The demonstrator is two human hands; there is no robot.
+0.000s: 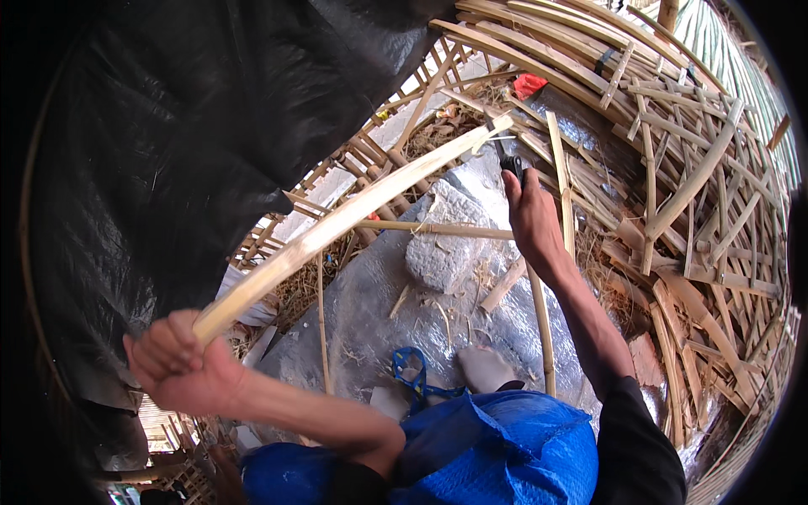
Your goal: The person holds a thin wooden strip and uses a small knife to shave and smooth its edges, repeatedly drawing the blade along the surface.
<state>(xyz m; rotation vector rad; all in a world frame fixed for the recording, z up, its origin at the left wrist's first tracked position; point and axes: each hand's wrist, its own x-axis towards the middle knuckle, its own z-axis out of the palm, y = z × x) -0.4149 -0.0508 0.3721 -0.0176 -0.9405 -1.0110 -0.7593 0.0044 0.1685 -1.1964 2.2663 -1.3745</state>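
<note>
My left hand (pixel 187 362), at the lower left, is wrapped round the near end of a long pale bamboo strip (pixel 341 223). The strip slants up to the right across the view. In my right hand (pixel 534 215) is a knife with a black handle (pixel 512 166); its dark blade lies against the strip near the far end. A thin pale shaving (pixel 497 140) sticks out beside the blade. Below the strip, a rough whitish-grey stone block (pixel 446 240) sits on silvery sheeting (pixel 362 307).
Bamboo strips (pixel 699 194) are piled at the right. Black plastic sheeting (pixel 160 151) hangs at the left. Blue woven material (pixel 505 446) covers my lap, with a blue strap (pixel 410 370) beyond it. A bamboo pole (pixel 543 337) lies beside my right arm. A red scrap (pixel 528 85) lies at the back.
</note>
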